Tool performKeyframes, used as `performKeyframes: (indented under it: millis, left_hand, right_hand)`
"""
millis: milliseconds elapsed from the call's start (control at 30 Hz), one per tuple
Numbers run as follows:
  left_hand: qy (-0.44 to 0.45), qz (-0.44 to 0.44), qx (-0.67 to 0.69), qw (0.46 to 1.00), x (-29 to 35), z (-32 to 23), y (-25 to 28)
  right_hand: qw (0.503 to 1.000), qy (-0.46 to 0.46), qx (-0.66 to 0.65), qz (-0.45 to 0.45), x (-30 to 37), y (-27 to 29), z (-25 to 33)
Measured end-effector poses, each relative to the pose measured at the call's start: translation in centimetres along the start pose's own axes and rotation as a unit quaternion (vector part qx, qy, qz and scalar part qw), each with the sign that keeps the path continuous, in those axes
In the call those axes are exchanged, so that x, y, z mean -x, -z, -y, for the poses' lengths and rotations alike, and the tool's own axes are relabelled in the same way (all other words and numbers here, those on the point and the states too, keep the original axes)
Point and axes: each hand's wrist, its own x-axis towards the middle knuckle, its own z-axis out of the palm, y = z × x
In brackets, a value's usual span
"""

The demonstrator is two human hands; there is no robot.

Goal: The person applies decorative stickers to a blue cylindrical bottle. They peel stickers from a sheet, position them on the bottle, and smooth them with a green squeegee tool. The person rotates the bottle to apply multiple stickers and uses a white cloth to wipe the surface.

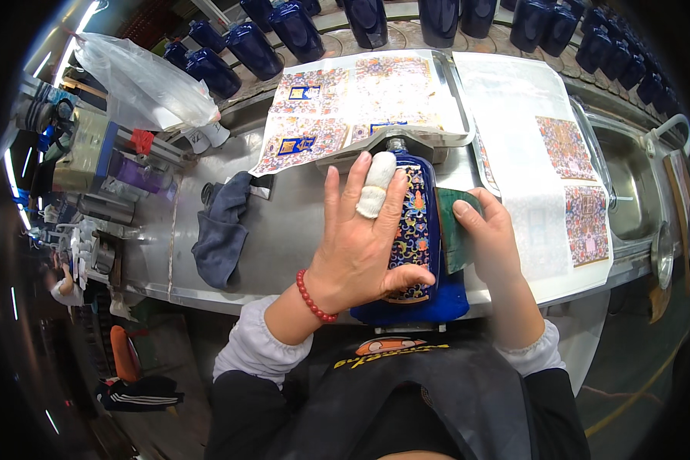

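A dark blue glass bottle (414, 152) lies on its back in front of me, its neck pointing away into a metal holder (442, 139). A colourful floral decal (417, 222) covers its upper face. My left hand (356, 249) is spread flat over the bottle's left side, fingers apart, with a white cover on one finger and a red bead bracelet at the wrist. My right hand (491, 226) grips a flat green scraper (454, 241) between thumb and fingers, close against the bottle's right side. Beneath the bottle's base shows a blue pad (443, 307).
Decal sheets (314, 126) lie behind the holder, and a white-covered stack (521, 161) is at right. A grey-blue cloth (221, 234) rests on the metal bench (284, 238). Several blue bottles (364, 23) line the far side. A sink (629, 169) is at right.
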Motion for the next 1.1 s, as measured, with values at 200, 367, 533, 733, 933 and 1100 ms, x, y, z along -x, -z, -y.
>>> performKeyframes:
  millis: [200, 367, 533, 733, 933, 1100]
  left_hand:
    - [-0.007, 0.039, -0.048, 0.998, -3.1, -1.1, 1.1]
    - [-0.005, 0.030, -0.048, 0.998, -3.9, -1.1, 0.7]
    - [0.019, -0.006, 0.031, 0.999, -0.2, -1.1, 1.5]
    - [0.048, 0.021, 0.014, 0.999, 4.0, -5.0, 0.0]
    - [-0.086, 0.088, -0.008, 0.992, 3.1, -6.1, 0.1]
    - [0.067, -0.036, -0.004, 0.997, 2.7, -4.4, 0.8]
  right_hand:
    - [1.000, -0.006, 0.006, -0.013, 0.1, 0.0, -0.3]
    - [1.000, 0.009, 0.022, -0.012, 0.1, 0.2, 0.0]
    - [1.000, 0.001, -0.012, -0.008, 0.8, 1.2, 0.8]
    - [1.000, 0.005, -0.022, -0.017, 1.4, 0.8, 0.3]
    - [0.999, 0.025, -0.025, -0.034, 2.2, 0.9, 0.6]
    - [0.998, 0.038, -0.017, -0.040, 2.8, 1.5, 1.2]
